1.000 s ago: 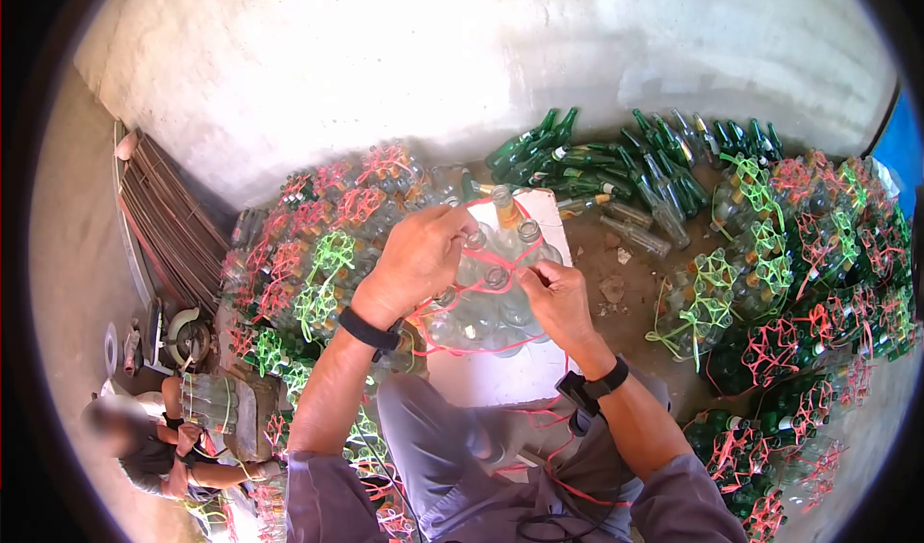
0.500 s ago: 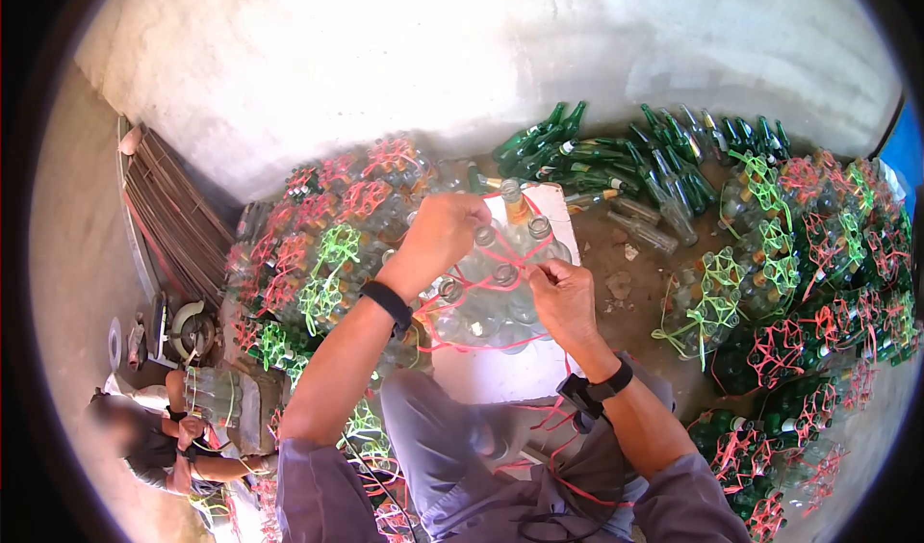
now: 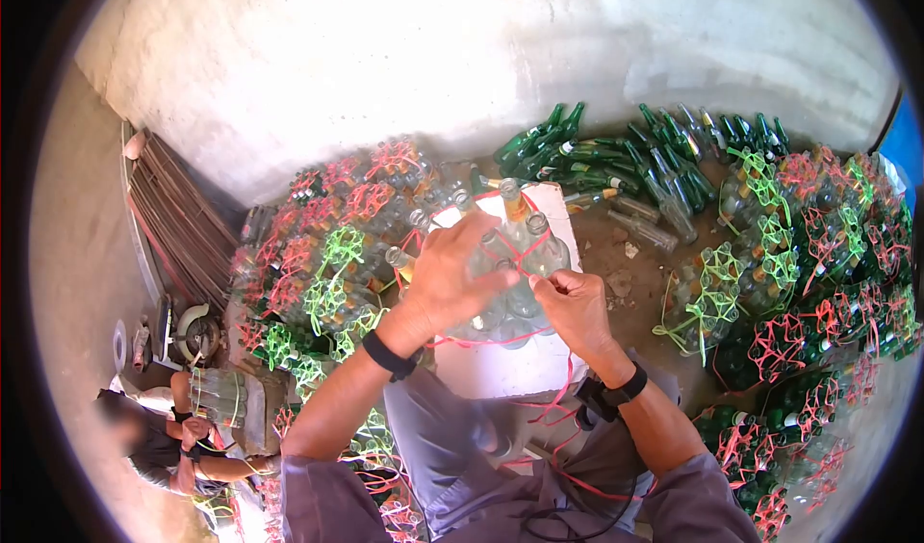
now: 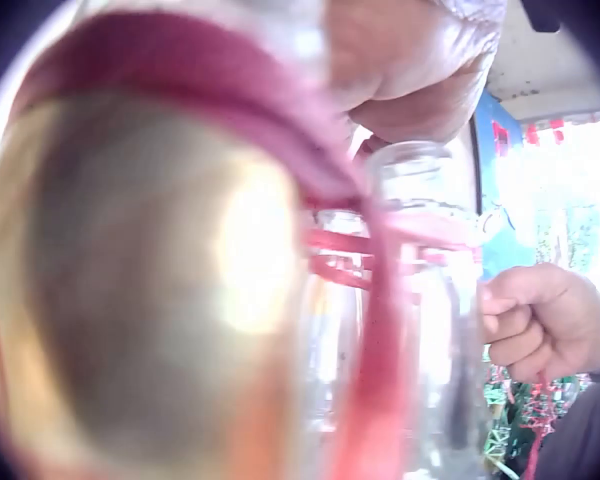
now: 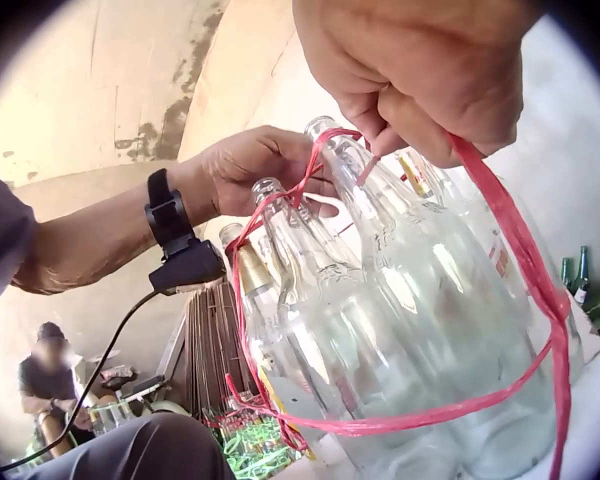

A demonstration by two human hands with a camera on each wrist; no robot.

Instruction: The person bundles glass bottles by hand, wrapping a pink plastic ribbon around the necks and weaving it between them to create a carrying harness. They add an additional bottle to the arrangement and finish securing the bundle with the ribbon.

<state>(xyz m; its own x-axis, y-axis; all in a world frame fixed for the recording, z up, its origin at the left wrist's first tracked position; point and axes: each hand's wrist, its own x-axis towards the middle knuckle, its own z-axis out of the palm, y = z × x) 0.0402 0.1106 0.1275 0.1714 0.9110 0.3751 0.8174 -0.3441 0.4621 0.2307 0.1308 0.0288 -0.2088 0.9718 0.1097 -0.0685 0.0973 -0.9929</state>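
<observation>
A cluster of clear glass bottles [image 5: 420, 290] stands upright on a white board [image 3: 491, 374], bound by a red plastic ribbon [image 5: 420, 418] low around the bodies and woven between the necks. My right hand [image 3: 576, 314] pinches the ribbon beside the front necks; in the right wrist view a length of it runs down from the curled fingers. Over the necks on the left is my left hand [image 3: 450, 269], its fingers loosely spread, with no ribbon visibly gripped. A bottle with a gold neck label [image 4: 170, 270] fills much of the left wrist view, blurred.
Tied bundles of bottles with red and green ribbon [image 3: 337, 254] are stacked to the left, and more bundles [image 3: 799, 331] to the right. Loose green bottles [image 3: 587, 158] lie along the wall. At lower left sits another person [image 3: 159, 452] beside a bottle bundle.
My left hand has moved from the back necks toward the front and right, its fingers now spread out rather than pinching. The right hand stays at the front necks with the ribbon.
</observation>
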